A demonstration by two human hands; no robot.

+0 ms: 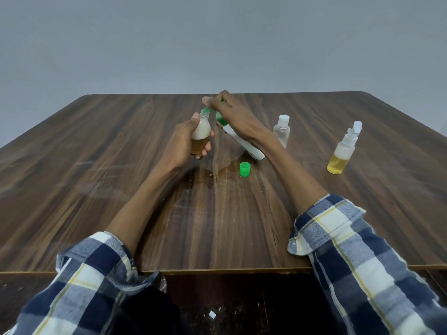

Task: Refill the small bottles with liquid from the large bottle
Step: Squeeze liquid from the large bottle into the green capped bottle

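Near the table's (96, 165) middle, the left hand (183, 141) wraps a small bottle (201, 131); the right hand (232, 112) pinches what seems a green funnel (207, 110) at its mouth. Seat it squarely, upright, before pouring from the large bottle (244, 141) leaning beneath.

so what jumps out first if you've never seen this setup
Mid-table, the left hand holds a small frosted bottle part full of amber liquid, while the right hand works a green piece at its neck. A loose green cap sits nearer, beside a wet patch.
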